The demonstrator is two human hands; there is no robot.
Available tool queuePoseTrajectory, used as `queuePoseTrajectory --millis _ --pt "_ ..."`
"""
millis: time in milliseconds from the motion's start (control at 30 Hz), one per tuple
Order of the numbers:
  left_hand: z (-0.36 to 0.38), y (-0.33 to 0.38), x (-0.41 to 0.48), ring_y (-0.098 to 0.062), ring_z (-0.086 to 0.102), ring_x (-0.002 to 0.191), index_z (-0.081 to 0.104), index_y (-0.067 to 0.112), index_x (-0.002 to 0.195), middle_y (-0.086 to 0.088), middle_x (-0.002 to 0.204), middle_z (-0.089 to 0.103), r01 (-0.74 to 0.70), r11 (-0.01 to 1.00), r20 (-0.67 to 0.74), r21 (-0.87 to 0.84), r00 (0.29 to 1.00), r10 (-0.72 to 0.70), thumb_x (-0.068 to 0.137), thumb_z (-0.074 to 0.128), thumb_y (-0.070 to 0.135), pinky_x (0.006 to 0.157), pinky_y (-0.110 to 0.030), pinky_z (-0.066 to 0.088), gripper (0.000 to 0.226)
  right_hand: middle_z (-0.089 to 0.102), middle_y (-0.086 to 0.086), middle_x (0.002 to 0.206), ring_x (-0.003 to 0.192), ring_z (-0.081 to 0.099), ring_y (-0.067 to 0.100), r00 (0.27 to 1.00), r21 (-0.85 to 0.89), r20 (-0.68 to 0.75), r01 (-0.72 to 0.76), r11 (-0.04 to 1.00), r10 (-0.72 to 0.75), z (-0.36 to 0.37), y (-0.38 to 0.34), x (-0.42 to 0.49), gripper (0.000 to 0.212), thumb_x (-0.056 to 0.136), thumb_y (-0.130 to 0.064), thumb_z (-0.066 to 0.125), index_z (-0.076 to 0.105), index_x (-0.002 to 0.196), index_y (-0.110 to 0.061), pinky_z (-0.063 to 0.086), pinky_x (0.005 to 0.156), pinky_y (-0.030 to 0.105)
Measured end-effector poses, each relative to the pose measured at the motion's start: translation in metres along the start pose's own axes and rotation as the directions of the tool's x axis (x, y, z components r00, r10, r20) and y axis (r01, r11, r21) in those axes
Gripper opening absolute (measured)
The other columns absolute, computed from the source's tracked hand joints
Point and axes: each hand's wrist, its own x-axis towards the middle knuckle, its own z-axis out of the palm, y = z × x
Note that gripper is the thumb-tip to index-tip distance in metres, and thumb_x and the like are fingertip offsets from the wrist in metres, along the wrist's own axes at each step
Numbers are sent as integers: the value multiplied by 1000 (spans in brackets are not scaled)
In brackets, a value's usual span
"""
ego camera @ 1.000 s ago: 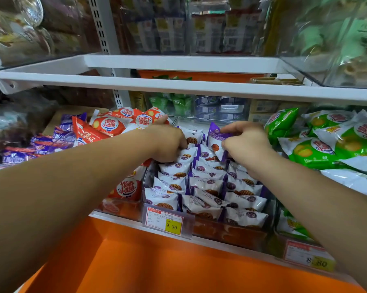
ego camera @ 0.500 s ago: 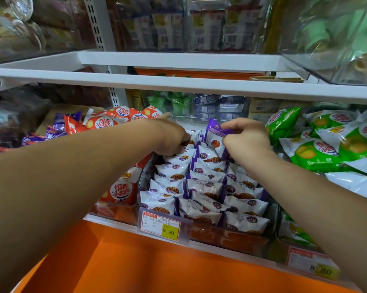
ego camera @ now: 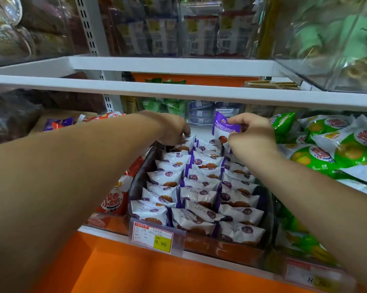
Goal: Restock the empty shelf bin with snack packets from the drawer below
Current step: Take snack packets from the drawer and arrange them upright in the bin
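my right hand (ego camera: 252,137) pinches a purple-and-white snack packet (ego camera: 222,126) over the clear plastic bin (ego camera: 140,176) (left hand (ego camera: 172,129) fingers: can't tell).

Two hands show, the left hand (ego camera: 174,130) and the right hand (ego camera: 252,134). One bin (ego camera: 136,187) holds white-and-purple packets (ego camera: 199,195) in three columns running near to far, roughly seven or eight visible in each; the far ones overlap too much for an exact count. One more, the lifted packet (ego camera: 222,127), is pinched in the right hand. Two price tags sit at the near edge: the 9.90 tag (ego camera: 155,237) and the blurred tag (ego camera: 313,278). At least five green packs (ego camera: 347,153) lie right, and at least two red packs (ego camera: 115,199) left.
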Motion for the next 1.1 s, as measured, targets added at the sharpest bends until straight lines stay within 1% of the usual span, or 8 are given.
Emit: queuePoseTrajectory --millis 233,300,367,500,567,633,800,1100 --pt "-3 1 -8 -23 52 129 52 31 144 2 147 54 -16 1000 -89 7 996 17 101 59 25 104 -34 43 44 67 0 107 82 67 22 998 35 9 -64 997 63 -4 1 2 53 77 12 58 71 108 -29 52 52 30" --pt "-11 13 -21 -19 41 142 34 35 155 6 159 39 -99 987 -213 -130 974 70 93 71 24 113 -33 36 73 67 -5 102 79 65 18 998 32 43 -48 998 47 -5 -7 2 53 78 12 54 73 103 -30 44 46 23" --pt "-21 27 -38 -10 45 136 34 38 154 13 154 42 -234 912 -267 -338 953 146 84 81 33 108 -24 36 84 66 -10 96 75 62 14 997 -19 76 -23 1000 24 -7 -17 4 53 79 12 52 73 96 -34 40 44 18" --pt "-25 30 -53 -3 64 92 67 35 117 16 103 68 -233 831 -273 -505 957 103 84 81 32 73 -15 47 36 68 -9 96 78 63 14 993 -39 119 17 999 -12 1 -21 18 44 84 5 54 75 100 -31 52 57 20" --pt "-22 20 -51 -6 65 86 69 30 110 11 96 69 -165 866 -271 -471 962 35 87 79 28 64 -15 47 26 70 3 106 93 67 21 996 -49 88 17 999 -12 5 -19 31 30 86 -7 56 71 108 -20 61 84 36" --pt "-18 9 -46 -9 63 85 70 28 106 8 94 68 -115 898 -303 -424 953 -21 87 79 26 62 -16 44 21 68 4 109 98 64 18 981 -172 179 111 979 -80 10 -18 44 26 86 -6 57 70 107 -15 57 89 35" --pt "-9 0 -32 -13 64 89 72 24 105 3 98 70 -79 900 -398 -429 911 -110 87 78 23 83 -34 59 19 70 2 90 85 66 17 880 -564 471 349 748 -56 33 -18 68 20 89 -1 65 73 86 -19 56 70 29" --pt "-1 -5 -23 -10 66 84 74 26 101 7 93 72 -125 890 -399 -438 914 -68 85 81 22 74 -27 56 18 56 1 82 81 58 25 871 -809 488 475 347 -53 47 -13 69 11 91 -13 65 57 94 -19 50 68 37"
